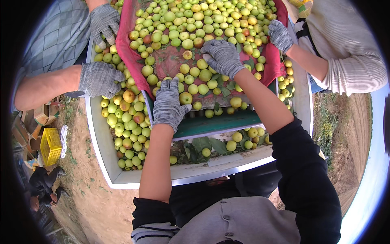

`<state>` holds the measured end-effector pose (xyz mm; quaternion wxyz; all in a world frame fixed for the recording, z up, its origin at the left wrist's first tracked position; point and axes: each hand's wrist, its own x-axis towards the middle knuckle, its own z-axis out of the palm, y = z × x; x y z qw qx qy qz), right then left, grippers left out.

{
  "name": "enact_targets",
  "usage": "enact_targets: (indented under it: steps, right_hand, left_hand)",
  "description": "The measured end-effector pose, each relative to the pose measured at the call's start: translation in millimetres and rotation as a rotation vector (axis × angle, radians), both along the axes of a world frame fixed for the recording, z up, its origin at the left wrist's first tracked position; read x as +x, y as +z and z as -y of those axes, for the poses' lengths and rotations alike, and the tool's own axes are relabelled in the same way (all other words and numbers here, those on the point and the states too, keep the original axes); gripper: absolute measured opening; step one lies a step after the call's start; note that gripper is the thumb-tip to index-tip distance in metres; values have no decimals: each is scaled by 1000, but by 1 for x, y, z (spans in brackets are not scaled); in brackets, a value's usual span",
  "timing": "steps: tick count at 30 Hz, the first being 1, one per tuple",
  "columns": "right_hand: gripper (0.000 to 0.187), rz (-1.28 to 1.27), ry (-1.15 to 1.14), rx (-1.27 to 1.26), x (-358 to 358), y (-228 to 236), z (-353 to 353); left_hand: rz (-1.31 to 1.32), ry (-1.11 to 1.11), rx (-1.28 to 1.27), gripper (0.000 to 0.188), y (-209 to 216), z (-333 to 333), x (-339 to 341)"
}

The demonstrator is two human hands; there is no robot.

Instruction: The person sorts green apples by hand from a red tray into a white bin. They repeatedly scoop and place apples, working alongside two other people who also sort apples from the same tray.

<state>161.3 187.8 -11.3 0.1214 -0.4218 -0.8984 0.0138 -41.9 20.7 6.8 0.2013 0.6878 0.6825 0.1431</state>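
Small round green-yellow jujubes [204,75], some blushed red, lie spread over a red cloth [142,67] on a sloping sorting tray. My left hand [167,103], in a grey knit glove, rests at the tray's near left side, fingers stretched forward and thumb apart, touching jujubes beside it. Farther in and to the right, my right hand [222,57], gloved alike, reaches over the fruit with its fingers loosely bent and spread; its fingertips are partly hidden. Green leaves [227,89] lie among the jujubes below it.
A white-rimmed bin [101,148] surrounds the tray and holds more jujubes and leaves. A green board [221,125] crosses the tray's near end. Co-workers' gloved hands [99,79] work at the left, another glove [280,35] at the right. A yellow crate [50,146] stands on the ground.
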Motion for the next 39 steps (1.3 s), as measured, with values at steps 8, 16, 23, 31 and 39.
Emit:
enact_targets:
  steps: [8,16,23,31,39]
  right_hand:
    - [36,-172,-188,-24,-29,25,-43]
    - [38,375,-77,-8,-41,34,-46]
    - [33,-283,-314,-97,95,71,82]
    - [33,377,-1162,-212,367,116,316]
    - [55,-108,-571,160,296,84,244]
  left_hand:
    - [-18,8,-27,91,-1,-1,0]
    - [19,-15,-10,88,-10,-3,-4]
    - [-12,-24,-5,90,-13,-3,-5]
    - [24,-24,15,89,-10,-1,-4]
    - [5,-36,50,88,-15,0,-3]
